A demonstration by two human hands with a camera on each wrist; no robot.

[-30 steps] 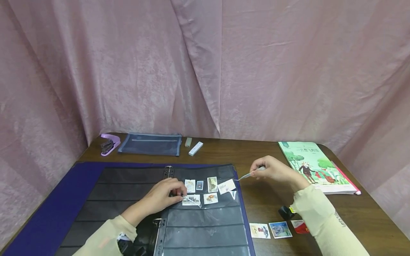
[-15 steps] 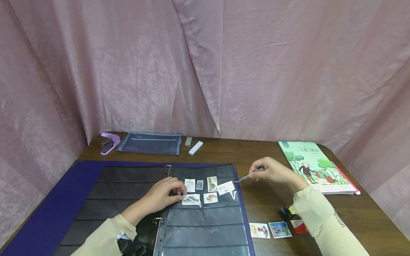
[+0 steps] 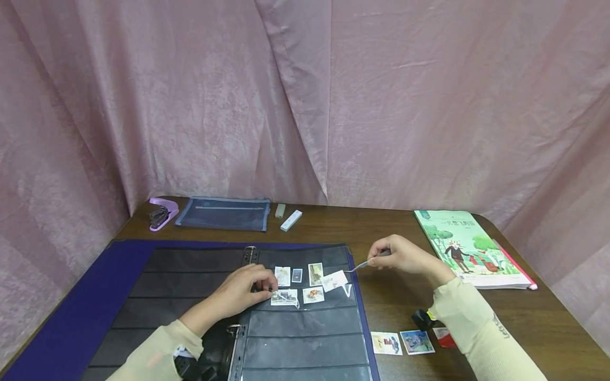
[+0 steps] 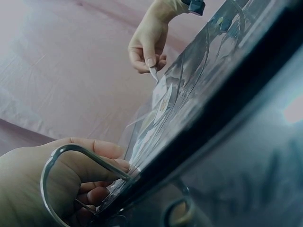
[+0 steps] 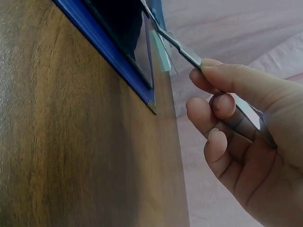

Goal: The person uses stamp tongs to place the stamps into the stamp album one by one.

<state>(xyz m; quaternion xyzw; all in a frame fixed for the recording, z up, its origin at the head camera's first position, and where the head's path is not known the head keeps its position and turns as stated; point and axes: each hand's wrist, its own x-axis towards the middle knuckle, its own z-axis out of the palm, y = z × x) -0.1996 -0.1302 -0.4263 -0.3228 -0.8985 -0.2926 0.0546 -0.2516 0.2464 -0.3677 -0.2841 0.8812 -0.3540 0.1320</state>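
An open stamp album [image 3: 305,349] with black pocketed pages lies on the table. My left hand [image 3: 233,291] pinches the clear film of the right page, beside a stamp [image 3: 284,297] in the second row. In the left wrist view, the fingertips [image 4: 122,163] meet at this film behind a metal ring [image 4: 47,175]. My right hand [image 3: 397,254] holds metal tweezers [image 5: 184,54] between thumb and fingers. Their tips reach the right edge of a whitish stamp [image 3: 334,281], which lies tilted over the upper pockets. Several other stamps [image 3: 315,274] sit in the top two rows.
On the table right of the album lie two picture stamps [image 3: 387,343] [image 3: 417,342] and a red-and-white one [image 3: 445,337]. A green book [image 3: 457,243] lies at the back right. Behind the album are a purple stapler [image 3: 164,214], a blue mesh pouch [image 3: 223,214] and a white block [image 3: 291,220].
My right hand has moved slightly left and down with the tweezers, and the whitish stamp has shifted a little left and down on the page. My left hand has stayed in place.
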